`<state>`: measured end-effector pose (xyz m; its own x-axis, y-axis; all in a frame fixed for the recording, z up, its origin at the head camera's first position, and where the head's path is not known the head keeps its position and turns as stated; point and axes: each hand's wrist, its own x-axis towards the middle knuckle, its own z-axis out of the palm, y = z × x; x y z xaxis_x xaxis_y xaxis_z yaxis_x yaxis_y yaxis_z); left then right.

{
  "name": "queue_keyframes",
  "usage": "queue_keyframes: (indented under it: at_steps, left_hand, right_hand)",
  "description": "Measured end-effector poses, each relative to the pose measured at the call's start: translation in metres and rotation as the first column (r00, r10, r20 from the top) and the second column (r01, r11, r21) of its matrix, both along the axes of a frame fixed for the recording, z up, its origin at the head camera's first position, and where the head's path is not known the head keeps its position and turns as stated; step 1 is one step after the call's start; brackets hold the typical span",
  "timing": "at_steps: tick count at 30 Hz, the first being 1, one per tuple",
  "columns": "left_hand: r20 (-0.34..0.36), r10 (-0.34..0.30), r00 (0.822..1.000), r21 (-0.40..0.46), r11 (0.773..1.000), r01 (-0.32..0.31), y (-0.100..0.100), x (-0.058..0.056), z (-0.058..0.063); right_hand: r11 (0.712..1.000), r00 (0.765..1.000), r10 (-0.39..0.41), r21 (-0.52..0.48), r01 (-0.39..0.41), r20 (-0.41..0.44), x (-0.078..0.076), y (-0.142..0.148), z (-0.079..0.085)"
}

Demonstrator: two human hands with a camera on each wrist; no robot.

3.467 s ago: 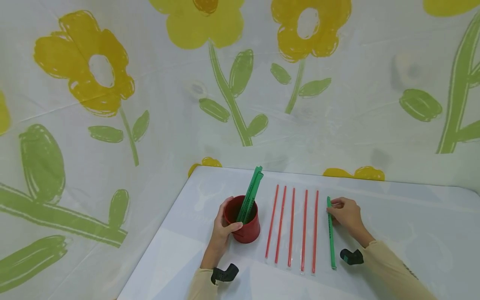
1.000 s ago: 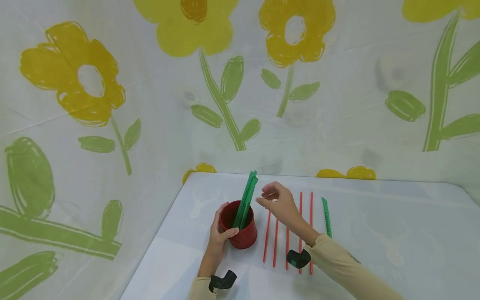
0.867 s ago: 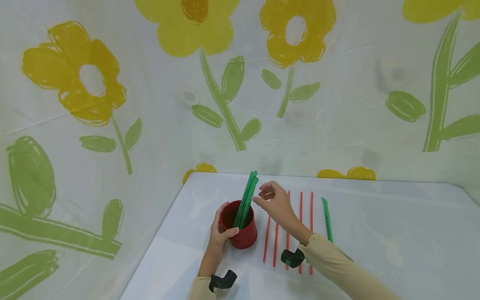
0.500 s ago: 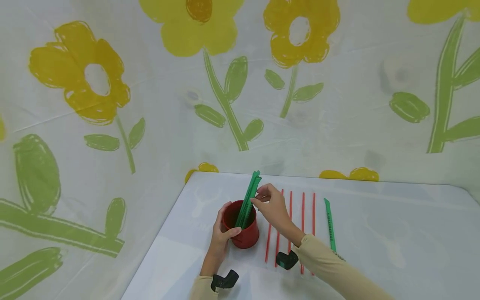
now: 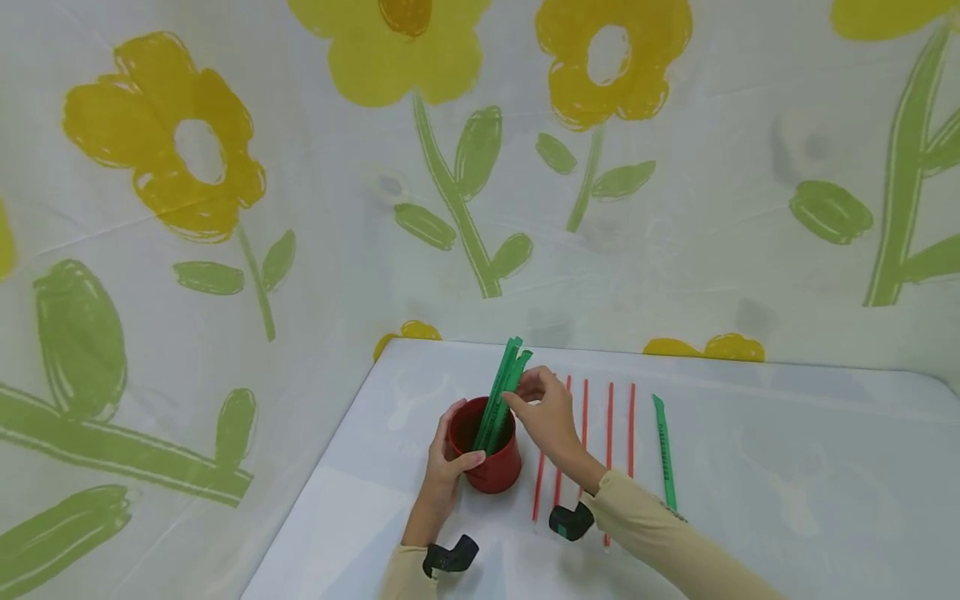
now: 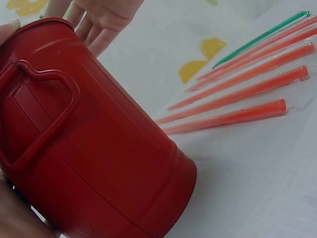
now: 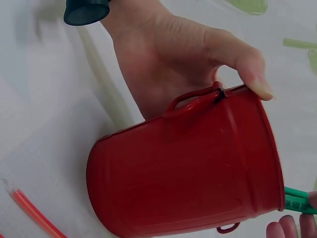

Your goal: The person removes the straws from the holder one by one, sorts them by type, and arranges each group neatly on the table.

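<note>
My left hand [image 5: 442,471] grips a red metal bucket [image 5: 498,473] round its left side, with the thumb over the rim. A bundle of green-wrapped straws [image 5: 495,404] leans in the bucket, tops sticking out. My right hand [image 5: 551,417] pinches one green straw [image 5: 525,358] of them, its top slightly apart from the rest. The right wrist view shows printed green wrapper [image 7: 295,199] at the fingertips, beyond the bucket's rim. In the left wrist view, the bucket's wire handle [image 6: 74,91] hangs against its wall. The straws' lower ends are hidden inside the bucket.
Several red straws [image 5: 610,417] in clear wrappers lie in a row right of the bucket, partly under my right forearm. Farther right lies a single green straw [image 5: 664,450] on the white table [image 5: 810,467]. A flower-printed curtain [image 5: 337,208] stands behind.
My right hand has left the green straw on the table and moved left to the bucket. It now pinches a green straw there, whose top has tilted rightward. The left hand keeps its grip.
</note>
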<state>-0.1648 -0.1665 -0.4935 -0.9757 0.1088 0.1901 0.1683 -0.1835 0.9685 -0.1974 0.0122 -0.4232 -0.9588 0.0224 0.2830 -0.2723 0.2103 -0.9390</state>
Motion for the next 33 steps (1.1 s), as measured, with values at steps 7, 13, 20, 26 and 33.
queue_keyframes:
  at_steps: [7, 13, 20, 26, 33]
  left_hand:
    - [-0.008, 0.016, 1.000, 0.000, 1.000, -0.016, -0.001, 0.000, -0.002]
    - [-0.002, -0.001, 1.000, 0.006, 1.000, 0.001, 0.001, -0.001, -0.003]
    - [-0.004, -0.006, 1.000, 0.020, 1.000, 0.007, 0.003, 0.000, -0.002]
    - [0.005, 0.010, 1.000, 0.014, 1.000, -0.010, 0.003, 0.001, -0.001]
    - [0.008, 0.015, 1.000, 0.008, 1.000, -0.015, 0.004, 0.001, -0.001]
  right_hand:
    - [0.981, 0.997, 0.052, -0.183, -0.062, -0.057, 0.000, 0.009, 0.013]
    - [0.968, 0.993, 0.016, -0.247, -0.045, -0.115, 0.008, 0.021, 0.035]
    - [0.953, 0.985, -0.017, -0.302, -0.036, -0.171, 0.019, 0.034, 0.059]
    - [0.947, 0.969, -0.094, -0.320, 0.016, -0.230, 0.012, 0.044, 0.052]
    - [0.928, 0.959, -0.128, -0.373, 0.026, -0.251, 0.015, 0.056, 0.056]
